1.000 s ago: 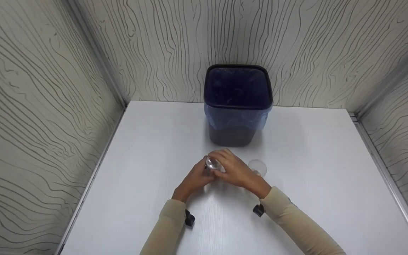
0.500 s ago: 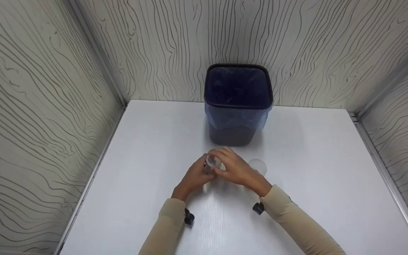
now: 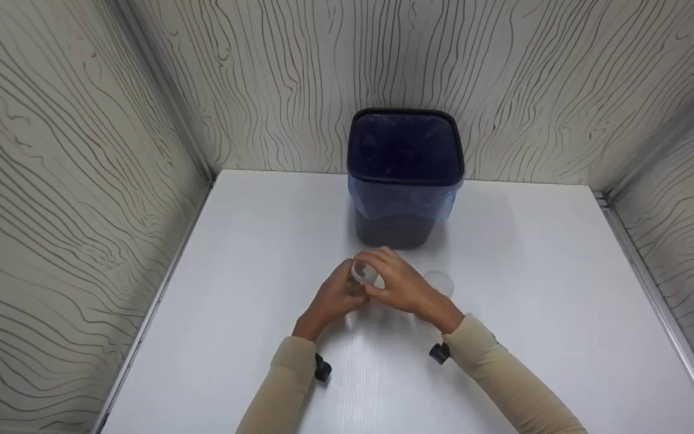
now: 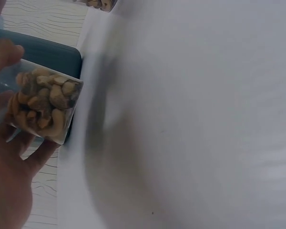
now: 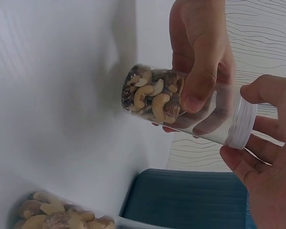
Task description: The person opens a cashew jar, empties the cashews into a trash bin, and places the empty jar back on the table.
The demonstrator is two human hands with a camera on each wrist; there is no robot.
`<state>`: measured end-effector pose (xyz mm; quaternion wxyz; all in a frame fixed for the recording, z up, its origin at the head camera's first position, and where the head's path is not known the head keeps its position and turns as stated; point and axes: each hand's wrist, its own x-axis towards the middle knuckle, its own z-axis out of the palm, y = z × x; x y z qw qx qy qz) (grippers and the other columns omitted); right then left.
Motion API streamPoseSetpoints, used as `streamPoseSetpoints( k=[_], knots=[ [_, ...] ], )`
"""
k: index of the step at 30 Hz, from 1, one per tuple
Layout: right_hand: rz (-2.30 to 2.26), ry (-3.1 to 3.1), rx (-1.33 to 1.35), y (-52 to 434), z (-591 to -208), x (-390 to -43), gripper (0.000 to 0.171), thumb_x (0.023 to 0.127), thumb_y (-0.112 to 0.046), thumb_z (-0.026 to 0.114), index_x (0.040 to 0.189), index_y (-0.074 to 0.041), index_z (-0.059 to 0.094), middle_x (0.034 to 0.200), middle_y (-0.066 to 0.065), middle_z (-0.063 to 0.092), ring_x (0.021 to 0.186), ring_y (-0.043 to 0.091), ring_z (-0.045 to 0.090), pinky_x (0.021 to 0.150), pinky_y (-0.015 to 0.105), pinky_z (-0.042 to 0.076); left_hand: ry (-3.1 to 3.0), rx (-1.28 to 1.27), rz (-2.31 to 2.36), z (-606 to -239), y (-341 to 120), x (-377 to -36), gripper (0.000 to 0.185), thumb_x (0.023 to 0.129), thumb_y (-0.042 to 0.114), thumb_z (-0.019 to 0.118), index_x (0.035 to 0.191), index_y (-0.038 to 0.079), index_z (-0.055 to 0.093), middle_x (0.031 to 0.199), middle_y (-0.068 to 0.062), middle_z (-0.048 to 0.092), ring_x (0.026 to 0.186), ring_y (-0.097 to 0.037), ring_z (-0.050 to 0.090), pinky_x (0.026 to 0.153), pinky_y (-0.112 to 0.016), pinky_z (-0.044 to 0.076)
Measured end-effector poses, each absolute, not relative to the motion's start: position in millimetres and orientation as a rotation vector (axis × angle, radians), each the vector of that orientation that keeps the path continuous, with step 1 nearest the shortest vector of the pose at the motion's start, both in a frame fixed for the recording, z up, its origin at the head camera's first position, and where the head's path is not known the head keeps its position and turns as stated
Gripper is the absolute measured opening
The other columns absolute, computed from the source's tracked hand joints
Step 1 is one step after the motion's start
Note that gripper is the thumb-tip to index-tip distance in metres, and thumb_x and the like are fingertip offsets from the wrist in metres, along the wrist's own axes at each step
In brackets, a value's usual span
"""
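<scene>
A clear jar point(image 5: 155, 95) partly filled with cashews and other nuts is between my hands, in front of the bin. My left hand point(image 3: 332, 299) grips its body, with the thumb lying across the side in the right wrist view. My right hand point(image 3: 402, 286) holds the clear screw lid point(image 5: 243, 125), thumb on one side and fingers on the other; the lid sits on the jar's mouth. In the left wrist view the nuts point(image 4: 44, 101) lie toward the jar's base. A second clear jar of nuts point(image 5: 62, 213) stands on the table beyond my right hand, partly hidden by it.
A dark bin point(image 3: 396, 232) lined with a blue bag stands at the back of the white table point(image 3: 262, 241), just behind my hands. Wood-grain patterned panels point(image 3: 299, 84) enclose the back and both sides.
Both hands and the jar have shifted slightly away from me, toward the bin. The right fingers stay around the lid; the second jar and the bin have not moved.
</scene>
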<state>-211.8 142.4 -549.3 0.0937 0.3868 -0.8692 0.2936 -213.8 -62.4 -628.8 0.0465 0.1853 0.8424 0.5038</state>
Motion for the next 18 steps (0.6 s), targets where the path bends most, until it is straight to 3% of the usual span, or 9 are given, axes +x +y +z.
streamPoseSetpoints(
  k=[5,18],
  knots=[
    [0.864,-2.57,1.139,142.2,-548.3,-212.0,0.054,0.092,-0.015,0.078,0.143,-0.006,0.063,0.141,0.008,0.067,0.127,0.026,0.061,0.111,0.048,0.051,2.544,0.593,1.586,-627.9,-61.1,-216.7,0.059,0.089,0.025,0.076,0.142,0.014,0.051,0.133,-0.009,0.064,0.115,-0.016,0.063,0.103,-0.043,0.054],
    [0.931,-2.57,1.106,143.8,-548.3,-213.1,0.055,0.091,-0.012,0.077,0.143,-0.008,0.063,0.142,0.006,0.067,0.129,0.025,0.06,0.111,0.048,0.051,2.632,0.573,1.482,-621.6,-60.6,-217.4,0.059,0.092,0.032,0.074,0.144,0.019,0.05,0.137,-0.002,0.066,0.127,-0.019,0.064,0.108,-0.046,0.053]
  ],
)
